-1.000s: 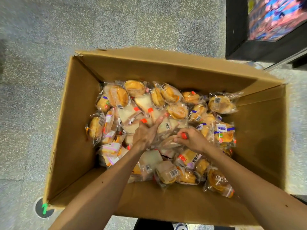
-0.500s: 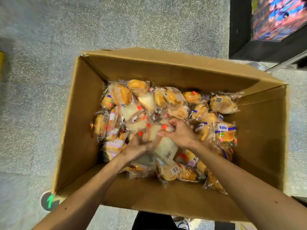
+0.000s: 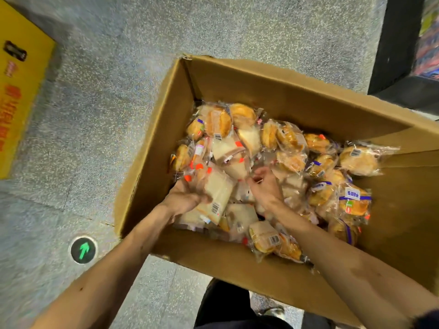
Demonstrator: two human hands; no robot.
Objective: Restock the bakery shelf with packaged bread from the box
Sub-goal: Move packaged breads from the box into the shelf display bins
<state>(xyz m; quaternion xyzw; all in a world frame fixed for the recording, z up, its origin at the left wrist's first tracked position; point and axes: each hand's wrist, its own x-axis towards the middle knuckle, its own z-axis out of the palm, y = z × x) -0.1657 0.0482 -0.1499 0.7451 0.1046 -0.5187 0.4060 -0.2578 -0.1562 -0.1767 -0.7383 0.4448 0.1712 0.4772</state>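
As left hand (image 3: 183, 200) grips, bread pack (image 3: 217, 188) points nearward.

Top: cardboard box (image 3: 285, 91) open above, walls all round.
Inside: bread packets (image 3: 358, 160) heaped; bare cardboard along near and right sides.

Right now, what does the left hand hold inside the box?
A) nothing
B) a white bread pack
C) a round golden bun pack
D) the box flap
B: the left hand grips a white bread pack, its barcode showing, low in the box.
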